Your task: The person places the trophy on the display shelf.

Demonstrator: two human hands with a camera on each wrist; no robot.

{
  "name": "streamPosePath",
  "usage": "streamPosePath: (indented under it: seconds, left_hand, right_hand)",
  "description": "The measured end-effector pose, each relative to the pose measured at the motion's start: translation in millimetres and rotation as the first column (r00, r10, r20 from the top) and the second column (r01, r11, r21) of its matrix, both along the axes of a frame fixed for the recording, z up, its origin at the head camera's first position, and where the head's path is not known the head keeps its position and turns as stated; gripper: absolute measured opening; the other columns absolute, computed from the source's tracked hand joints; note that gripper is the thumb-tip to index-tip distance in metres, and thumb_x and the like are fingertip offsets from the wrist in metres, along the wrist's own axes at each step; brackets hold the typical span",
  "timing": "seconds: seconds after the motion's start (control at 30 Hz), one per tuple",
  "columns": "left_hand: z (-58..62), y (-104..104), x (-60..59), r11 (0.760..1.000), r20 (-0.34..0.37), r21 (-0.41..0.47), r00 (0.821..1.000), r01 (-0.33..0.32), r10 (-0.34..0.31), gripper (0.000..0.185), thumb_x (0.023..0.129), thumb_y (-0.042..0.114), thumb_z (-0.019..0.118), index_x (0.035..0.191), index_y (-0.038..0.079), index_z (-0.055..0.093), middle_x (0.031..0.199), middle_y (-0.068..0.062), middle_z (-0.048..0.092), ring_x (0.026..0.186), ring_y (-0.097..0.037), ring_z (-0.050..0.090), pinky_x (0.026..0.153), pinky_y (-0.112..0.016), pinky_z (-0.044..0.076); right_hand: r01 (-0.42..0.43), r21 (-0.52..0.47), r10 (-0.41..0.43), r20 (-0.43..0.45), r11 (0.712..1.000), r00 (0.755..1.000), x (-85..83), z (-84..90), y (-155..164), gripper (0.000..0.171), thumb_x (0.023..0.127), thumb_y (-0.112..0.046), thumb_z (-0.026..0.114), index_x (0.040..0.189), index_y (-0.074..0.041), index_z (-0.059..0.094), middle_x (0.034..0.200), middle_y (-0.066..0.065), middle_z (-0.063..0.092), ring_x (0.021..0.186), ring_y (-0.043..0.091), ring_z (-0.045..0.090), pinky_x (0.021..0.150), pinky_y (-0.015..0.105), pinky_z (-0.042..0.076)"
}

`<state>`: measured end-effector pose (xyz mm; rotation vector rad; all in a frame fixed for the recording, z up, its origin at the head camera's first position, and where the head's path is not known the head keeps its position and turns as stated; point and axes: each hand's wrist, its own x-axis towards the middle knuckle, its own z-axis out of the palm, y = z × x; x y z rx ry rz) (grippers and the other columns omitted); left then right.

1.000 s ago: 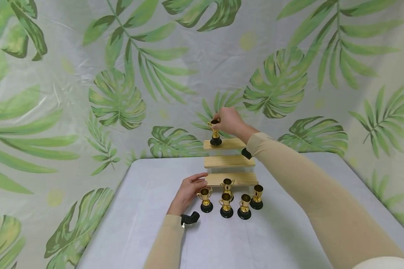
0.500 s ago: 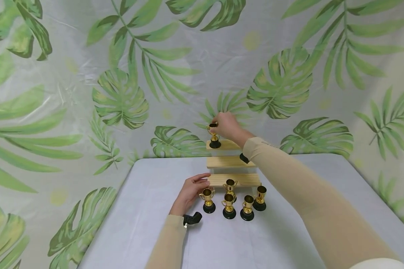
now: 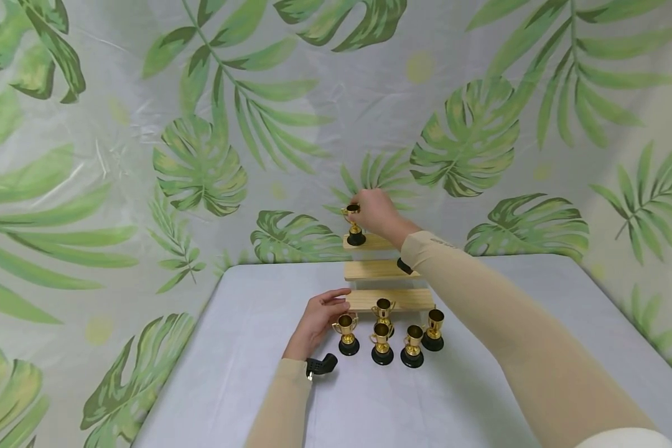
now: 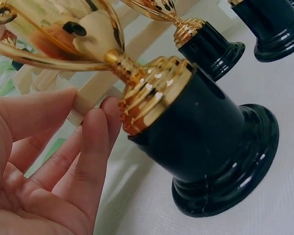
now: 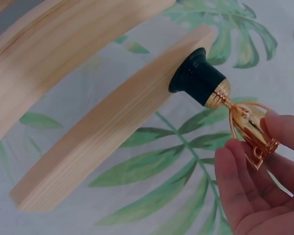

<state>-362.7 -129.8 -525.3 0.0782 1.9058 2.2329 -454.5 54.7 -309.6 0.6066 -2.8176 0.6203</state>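
In the head view my right hand (image 3: 376, 211) holds a small gold trophy cup (image 3: 355, 233) with a black base, upright at the left end of the top wooden shelf (image 3: 372, 242). The right wrist view shows thumb and fingers gripping the gold cup (image 5: 250, 125) by its bowl and handles, its black base against the board (image 5: 112, 122). My left hand (image 3: 317, 316) pinches the left end of the lowest shelf (image 3: 392, 300). Close beside that hand stands another trophy cup (image 4: 191, 127), large in the left wrist view; the hand does not hold it.
Several more trophy cups (image 3: 382, 344) stand on the white tablecloth (image 3: 369, 410) in front of the three-step wooden rack. The middle shelf (image 3: 375, 270) lies between the other two boards. Behind the table hangs a leaf-patterned cloth (image 3: 291, 162).
My right hand has moved the trophy cup a little to the left along the top shelf. The left hand stays at the lowest shelf's end. The head view has shifted slightly.
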Motion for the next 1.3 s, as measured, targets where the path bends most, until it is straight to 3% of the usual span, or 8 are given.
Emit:
streamPosePath:
  seconds: [0.23,0.3,0.47,0.63,0.77,0.93,1.07,1.3]
  left_hand:
    - [-1.1,2,0.8,1.000,0.009,-0.003,1.000,-0.008,0.008,0.039,0.090,0.007,0.075,0.129,0.008,0.069,0.111,-0.014,0.070,0.107,-0.035,0.066,0.080,-0.030,0.056]
    - [-1.1,3,1.2,1.000,0.010,-0.004,1.000,-0.006,0.006,0.039,0.090,0.007,0.075,0.129,0.008,0.069,0.112,-0.014,0.070,0.107,-0.033,0.066,0.080,-0.030,0.056]
    - [-1.0,4,1.1,1.000,0.009,-0.005,1.000,-0.003,0.003,0.040,0.090,0.007,0.075,0.130,0.007,0.068,0.112,-0.014,0.070,0.106,-0.033,0.066,0.080,-0.030,0.056]
    - [-1.3,5,0.4,1.000,0.015,-0.009,1.000,-0.008,0.008,0.040,0.090,0.007,0.076,0.129,0.007,0.069,0.110,-0.014,0.070,0.104,-0.030,0.067,0.079,-0.030,0.056]
    - [-0.2,6,1.4,1.000,0.020,0.000,1.000,-0.014,0.014,0.039,0.089,0.006,0.076,0.128,0.007,0.069,0.108,-0.013,0.070,0.099,-0.029,0.068,0.079,-0.030,0.056]
    - [0.9,6,2.0,1.000,0.023,0.004,1.000,-0.014,0.014,0.038,0.089,0.004,0.075,0.127,0.007,0.069,0.107,-0.013,0.069,0.095,-0.026,0.069,0.079,-0.031,0.056]
    - [2.2,5,1.8,1.000,0.005,0.005,1.000,-0.010,0.010,0.038,0.090,0.003,0.073,0.128,0.005,0.068,0.106,-0.014,0.068,0.089,-0.024,0.071,0.078,-0.031,0.057]
    - [2.9,2,-0.3,1.000,0.011,0.004,1.000,-0.006,0.006,0.038,0.090,0.004,0.073,0.127,0.007,0.069,0.109,-0.013,0.067,0.091,-0.021,0.068,0.079,-0.031,0.056]
  right_hand:
    - [0.006,0.025,-0.006,-0.002,1.000,1.000,0.1,-3.0,4,0.052,0.094,-0.025,0.074,0.140,-0.005,0.059,0.128,0.012,0.066,0.048,0.012,0.043,0.062,0.033,0.049]
    - [0.017,0.033,-0.017,-0.001,0.999,1.000,0.3,-3.5,5,0.057,0.093,-0.025,0.074,0.144,-0.005,0.055,0.115,0.014,0.070,0.042,0.011,0.030,0.059,0.032,0.047]
    - [0.027,0.058,-0.026,-0.021,0.998,0.999,4.0,-2.2,8,0.060,0.093,-0.027,0.074,0.146,-0.007,0.054,0.079,0.009,0.063,0.042,0.011,0.031,0.058,0.033,0.047]
    - [0.008,0.054,-0.006,-0.042,0.999,0.999,9.6,3.8,12,0.062,0.092,-0.027,0.076,0.146,-0.007,0.054,0.108,0.011,0.069,0.067,0.022,0.059,0.068,0.039,0.053]
    - [-0.002,0.056,0.006,-0.066,0.998,0.998,14.1,9.3,16,0.062,0.092,-0.029,0.075,0.146,-0.006,0.053,0.135,0.015,0.061,0.090,0.028,0.066,0.077,0.041,0.054]
    - [-0.002,0.053,0.005,-0.058,0.999,0.998,18.9,14.8,19,0.065,0.092,-0.030,0.075,0.147,-0.006,0.051,0.130,0.016,0.064,0.059,0.020,0.054,0.062,0.039,0.052]
    - [-0.005,0.056,0.008,-0.063,0.998,0.998,22.4,19.4,21,0.067,0.091,-0.031,0.077,0.148,-0.007,0.051,0.133,0.016,0.062,0.057,0.017,0.051,0.066,0.039,0.053]
    - [-0.021,0.058,0.024,-0.055,0.998,0.998,28.7,25.7,28,0.068,0.090,-0.032,0.077,0.148,-0.007,0.050,0.140,0.013,0.058,0.106,0.028,0.064,0.088,0.045,0.053]
